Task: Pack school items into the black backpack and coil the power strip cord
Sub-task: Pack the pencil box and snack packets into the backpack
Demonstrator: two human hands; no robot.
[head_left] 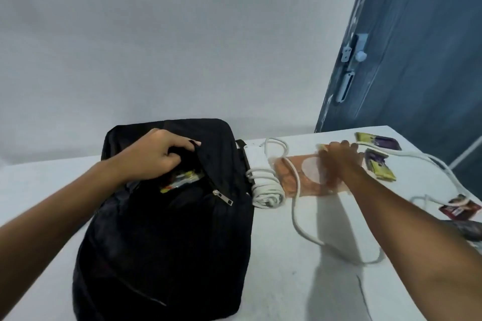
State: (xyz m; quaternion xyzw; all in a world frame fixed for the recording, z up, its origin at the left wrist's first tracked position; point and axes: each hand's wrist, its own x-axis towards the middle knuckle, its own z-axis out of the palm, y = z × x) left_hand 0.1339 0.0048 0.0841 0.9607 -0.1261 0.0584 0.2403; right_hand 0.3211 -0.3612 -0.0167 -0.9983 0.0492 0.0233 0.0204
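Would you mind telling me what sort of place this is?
Probably a plain room in a home: a bare white wall, a dark blue door with a latch, and a white table.

The right hand (339, 161) is blurring over the orange sheet (307, 177), so its grip cannot be told. The left hand's fingertips (180, 151) are hiding inside the backpack (161, 229) opening. A dark packet (467, 229) at the worktop's (287, 281) right edge is being cut off.
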